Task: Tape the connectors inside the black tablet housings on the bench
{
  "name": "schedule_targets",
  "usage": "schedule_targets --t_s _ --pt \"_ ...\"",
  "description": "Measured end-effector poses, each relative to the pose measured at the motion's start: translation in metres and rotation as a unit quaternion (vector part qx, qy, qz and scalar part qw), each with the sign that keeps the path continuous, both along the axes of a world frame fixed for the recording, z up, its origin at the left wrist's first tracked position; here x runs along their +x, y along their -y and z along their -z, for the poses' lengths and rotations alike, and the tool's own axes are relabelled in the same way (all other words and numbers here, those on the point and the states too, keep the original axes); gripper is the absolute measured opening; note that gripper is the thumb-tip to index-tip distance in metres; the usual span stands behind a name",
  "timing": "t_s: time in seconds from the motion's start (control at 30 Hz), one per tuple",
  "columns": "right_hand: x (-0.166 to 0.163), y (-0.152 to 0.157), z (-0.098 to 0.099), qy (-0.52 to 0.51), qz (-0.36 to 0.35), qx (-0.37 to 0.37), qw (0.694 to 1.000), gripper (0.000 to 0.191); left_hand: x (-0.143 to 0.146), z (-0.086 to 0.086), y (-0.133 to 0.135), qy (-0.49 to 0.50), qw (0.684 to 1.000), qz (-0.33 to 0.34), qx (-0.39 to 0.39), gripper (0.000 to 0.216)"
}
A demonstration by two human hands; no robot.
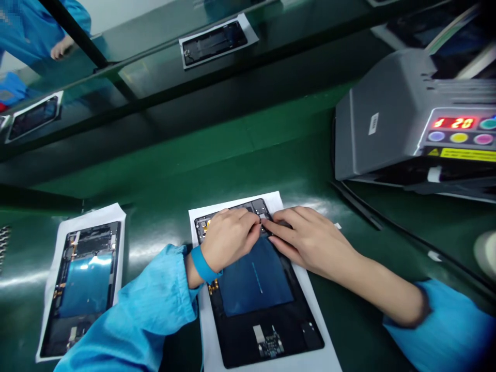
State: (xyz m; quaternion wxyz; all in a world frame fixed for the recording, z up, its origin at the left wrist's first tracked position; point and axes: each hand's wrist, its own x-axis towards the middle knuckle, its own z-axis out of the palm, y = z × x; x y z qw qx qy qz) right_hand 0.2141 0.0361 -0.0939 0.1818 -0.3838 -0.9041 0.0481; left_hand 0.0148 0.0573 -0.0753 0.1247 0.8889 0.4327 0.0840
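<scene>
An opened tablet (271, 323) lies on a white sheet (325, 356), with a dark blue film (248, 284) over its middle and a small circuit board near its lower end. My left hand (230, 235), with a blue band at the wrist, rests over the tablet's upper part, thumb and index finger pinched together. Whatever sits between those fingertips is too small to make out. From the right, my right hand (306, 232) reaches to the same spot, its index fingertip close to the left fingertips. Its thumb lies lower, by the film's edge.
A second opened tablet (87, 284) lies on white paper to the left. On the right stands a grey machine (382, 124) with a lit red display; a black cable (391, 222) runs below it. Tablets sit on the raised line behind, where a co-worker's hand (62, 47) shows.
</scene>
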Motion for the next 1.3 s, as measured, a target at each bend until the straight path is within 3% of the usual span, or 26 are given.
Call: schedule_targets --t_s 0.4,1.3 --pt "0.0021 0.0032 -0.0005 0.001 -0.011 -0.023 1.000 0.026 -0.0038 0.0072 0.0031 -0.005 0.999 0.019 0.032 0.020" --pt "0.0015 0.0022 -0.0051 0.038 0.007 -0.028 0.999 0.029 -0.0032 0.0035 -0.0040 0.034 0.999 0.006 -0.011 0.013"
